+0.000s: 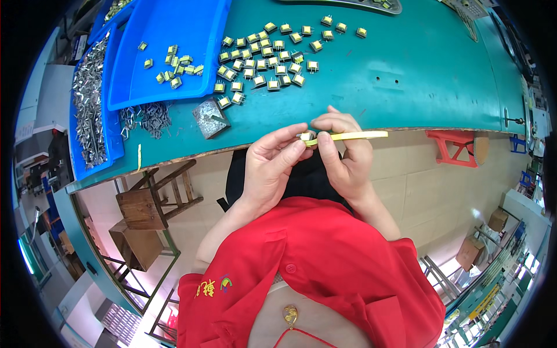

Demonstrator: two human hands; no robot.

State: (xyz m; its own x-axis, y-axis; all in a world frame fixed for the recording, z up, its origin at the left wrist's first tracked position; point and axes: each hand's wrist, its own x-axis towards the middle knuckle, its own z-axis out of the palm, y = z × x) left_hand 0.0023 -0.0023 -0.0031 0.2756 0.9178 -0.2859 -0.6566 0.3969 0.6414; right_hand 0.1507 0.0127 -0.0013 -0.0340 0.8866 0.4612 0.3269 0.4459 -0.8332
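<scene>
Just beyond the table's near edge, my left hand (pixel 270 168) pinches a small transformer (pixel 304 137) with metal pins between thumb and fingertips. A narrow strip of yellow tape (pixel 365 135) runs from the transformer out to the right. My right hand (pixel 348 153) grips this tape close to the transformer, thumb against fingers. Several similar transformers (pixel 261 65), with yellow middles and dark cores, lie spread on the green table (pixel 406 52) past my hands. A grey metal block (pixel 210 119) stands on the table to the left of my left hand.
A blue tray (pixel 191 29) at the far left holds several more transformers. Beside it, a blue bin (pixel 116 142) is filled with small metal pieces (pixel 90 98). Loose metal pieces (pixel 154 119) and a short yellow strip (pixel 139 156) lie nearby. A wooden stool (pixel 139 209) and red stool (pixel 455 148) stand below.
</scene>
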